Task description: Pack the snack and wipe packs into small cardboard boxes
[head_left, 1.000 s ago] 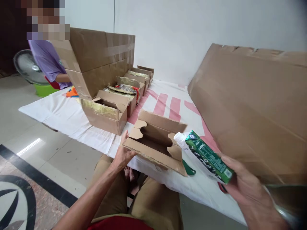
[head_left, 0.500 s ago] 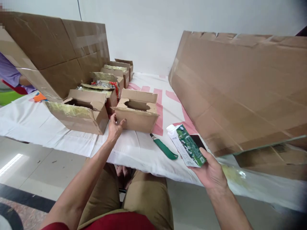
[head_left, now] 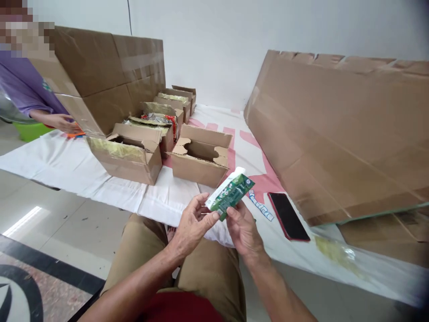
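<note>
A green and white drink carton (head_left: 233,192) with a white top is held tilted over the table's front edge. My right hand (head_left: 245,230) grips its lower end from the right, thumb on the green face. Fingers and thumb of my left hand (head_left: 192,221) close around the lower left corner. Just beyond the carton stands an open small cardboard box (head_left: 199,170), its flaps up and no contents visible. The green-handled tool seen earlier is largely hidden behind the carton and my hands.
A phone (head_left: 288,217) lies on the white cloth (head_left: 161,201) beside a blue-lettered strip (head_left: 261,206). Several open boxes, one at the front (head_left: 129,163), line the left. Large cardboard panels (head_left: 134,62) flank both sides. A person in a purple sleeve (head_left: 30,85) handles something orange at left.
My left hand has let go of the small box and come to the carton. My right hand has brought the carton leftward and turned it, uncovering the phone and the blue-lettered strip.
</note>
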Motion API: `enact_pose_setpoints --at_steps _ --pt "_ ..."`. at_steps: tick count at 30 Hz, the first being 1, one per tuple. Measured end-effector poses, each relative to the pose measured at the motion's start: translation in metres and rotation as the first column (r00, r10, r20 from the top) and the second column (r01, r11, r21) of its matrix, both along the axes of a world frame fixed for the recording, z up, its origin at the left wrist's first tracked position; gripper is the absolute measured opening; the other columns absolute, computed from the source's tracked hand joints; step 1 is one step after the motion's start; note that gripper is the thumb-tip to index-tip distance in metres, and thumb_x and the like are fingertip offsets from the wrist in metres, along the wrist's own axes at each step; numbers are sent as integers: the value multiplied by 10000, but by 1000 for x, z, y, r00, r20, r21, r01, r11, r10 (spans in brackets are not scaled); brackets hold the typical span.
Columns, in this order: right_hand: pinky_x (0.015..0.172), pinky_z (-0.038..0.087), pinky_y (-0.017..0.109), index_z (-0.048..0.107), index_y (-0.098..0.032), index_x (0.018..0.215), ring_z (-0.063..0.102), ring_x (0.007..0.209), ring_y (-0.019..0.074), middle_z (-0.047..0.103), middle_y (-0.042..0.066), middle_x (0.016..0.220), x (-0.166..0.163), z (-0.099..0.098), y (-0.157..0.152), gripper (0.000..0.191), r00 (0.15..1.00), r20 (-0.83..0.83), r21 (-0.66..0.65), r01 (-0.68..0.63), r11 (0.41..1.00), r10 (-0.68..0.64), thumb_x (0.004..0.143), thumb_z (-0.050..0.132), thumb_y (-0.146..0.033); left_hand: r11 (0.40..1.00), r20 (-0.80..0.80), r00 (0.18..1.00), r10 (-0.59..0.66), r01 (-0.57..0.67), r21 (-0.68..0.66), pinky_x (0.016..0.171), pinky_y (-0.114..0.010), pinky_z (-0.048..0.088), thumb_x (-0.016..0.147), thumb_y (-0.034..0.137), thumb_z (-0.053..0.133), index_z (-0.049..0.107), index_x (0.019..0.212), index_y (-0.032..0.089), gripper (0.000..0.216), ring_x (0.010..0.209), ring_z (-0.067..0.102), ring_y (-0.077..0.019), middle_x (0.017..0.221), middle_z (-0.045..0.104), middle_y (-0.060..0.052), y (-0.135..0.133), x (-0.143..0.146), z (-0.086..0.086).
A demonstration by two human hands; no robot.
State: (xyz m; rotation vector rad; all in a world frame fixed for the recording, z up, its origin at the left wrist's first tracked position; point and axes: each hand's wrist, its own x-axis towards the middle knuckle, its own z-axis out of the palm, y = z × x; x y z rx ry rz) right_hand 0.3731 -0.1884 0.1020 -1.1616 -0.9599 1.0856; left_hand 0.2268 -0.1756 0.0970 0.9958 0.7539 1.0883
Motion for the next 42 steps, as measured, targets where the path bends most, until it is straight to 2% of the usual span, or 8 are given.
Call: enact_pose_setpoints --at_steps 4,9,12,18,25,32,37,42 --pt "1012 554 487 587 -260 1101 691 1125 308 742 85 1171 -24 5 5 532 999 -30 36 -11 999 12 743 804 -588 995 87 993 84 -79 -59 836 -352 597 726 542 890 705 1153 178 591 964 703 -221 1139 749 -96 8 -21 13" --pt "984 572 505 514 -287 1348 699 1156 317 671 131 1352 -11 25 5 782 996 74 82 -51 995 45 742 804 -686 990 82 990 111 -103 -96 559 -270 566 634 503 931 747 1046 146 575 737 637 -158 988 742 -79 20 -60 25" --pt "961 585 492 551 -288 1323 716 1120 299 703 118 1293 -10 41 8 749 991 124 118 -68 991 53 747 818 -686 992 74 991 112 -107 -74 491 -234 521 587 482 957 720 1059 132 634 665 606 -130 920 732 -68 27 -75 37" --pt "753 613 363 665 -247 1010 730 766 173 750 -13 907 -30 60 22 505 993 -79 174 96 980 -83 698 912 -558 976 168 962 217 -217 -16 680 -290 617 596 464 979 580 1179 166 768 833 726 -187 957 745 -56 34 -88 70" --pt "602 615 291 651 -254 1003 740 735 159 745 -29 918 -51 102 29 478 994 -110 337 46 940 -9 725 909 -546 965 256 947 193 -231 126 757 -281 641 621 427 977 679 1052 148 594 860 745 -162 1050 766 -63 43 -109 115" --pt "663 644 295 679 -233 989 754 743 156 741 -26 892 -71 127 34 489 993 -104 421 -10 907 59 727 905 -578 908 183 954 236 -284 308 755 -285 643 755 500 873 715 1113 146 527 922 764 -195 1065 790 -74 48 -137 148" --pt "695 648 318 648 -254 1105 774 796 174 775 -14 973 -100 99 47 554 973 -160 312 -109 944 166 712 918 -536 892 130 930 343 -366 264 739 -295 650 709 488 897 723 1067 153 521 840 747 -168 998 786 -50 48 -168 130" --pt "684 628 318 688 -191 1010 767 829 215 779 37 904 -151 25 65 565 958 -170 -10 -236 972 231 620 927 -524 856 -71 854 516 -516 23 663 -285 623 549 518 939 678 842 134 549 669 694 -138 761 732 -21 60 -218 56"
